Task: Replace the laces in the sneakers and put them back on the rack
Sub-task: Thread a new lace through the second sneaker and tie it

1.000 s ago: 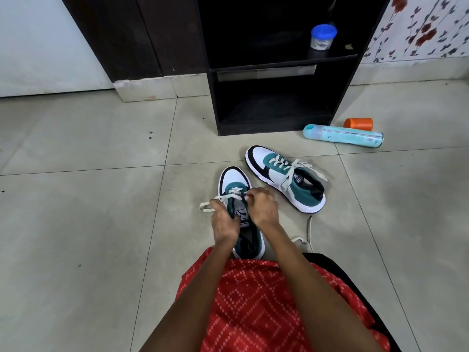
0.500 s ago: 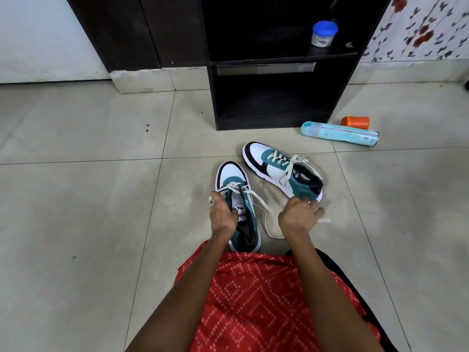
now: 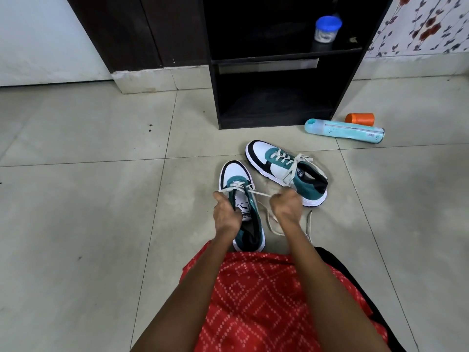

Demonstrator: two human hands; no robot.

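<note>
A white, teal and black sneaker (image 3: 234,174) stands on the floor right in front of me, toe pointing away. My left hand (image 3: 224,214) grips one end of its cream lace (image 3: 256,193) at the shoe's left side. My right hand (image 3: 285,207) grips the other end to the right of the shoe, so the lace runs taut between them. Slack lace trails on the tiles below my right hand. The second sneaker (image 3: 284,171), laced, lies tilted to the right. The black rack (image 3: 276,72) stands behind both shoes, its lower shelf bare.
A blue-lidded jar (image 3: 326,29) sits on the rack's upper shelf. A light blue bottle (image 3: 345,127) lies on the floor right of the rack with an orange cap (image 3: 359,118) behind it. My red patterned garment (image 3: 266,301) covers my lap. Beige tiles spread left and right.
A second ago both hands were together over the near sneaker's eyelets. My right hand then pulled the lace out to the right, and has now come back closer and higher, with the lace taut.
</note>
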